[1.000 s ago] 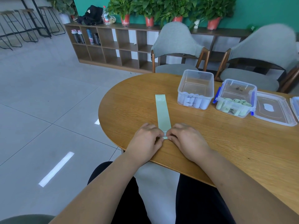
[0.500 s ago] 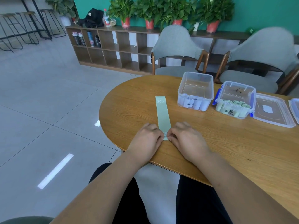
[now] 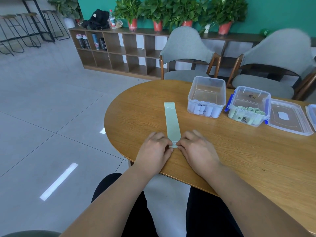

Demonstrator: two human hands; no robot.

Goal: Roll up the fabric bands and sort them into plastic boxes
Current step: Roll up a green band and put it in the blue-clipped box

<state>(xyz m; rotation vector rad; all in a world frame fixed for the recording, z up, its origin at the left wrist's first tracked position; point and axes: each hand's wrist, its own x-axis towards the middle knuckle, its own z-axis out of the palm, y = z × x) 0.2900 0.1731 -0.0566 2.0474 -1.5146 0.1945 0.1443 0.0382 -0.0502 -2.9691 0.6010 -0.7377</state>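
A pale green fabric band (image 3: 172, 122) lies flat on the wooden table (image 3: 239, 151), pointing away from me, with "30" printed at its far end. My left hand (image 3: 154, 151) and my right hand (image 3: 196, 149) pinch its near end from either side, where a small fold or first turn shows between the fingertips. Behind it stands a clear plastic box (image 3: 207, 93) with white rolled bands along its front. To its right a second clear box (image 3: 251, 103) with blue clips holds green rolled bands.
A clear lid (image 3: 289, 118) lies right of the green box, and another container edge (image 3: 312, 115) shows at the frame's right. Two grey chairs (image 3: 186, 53) stand behind the table. The table's rounded edge is just left of my left hand.
Both hands stay at the band's near end, working the small fold with their fingertips. The band and boxes have not shifted on the table.
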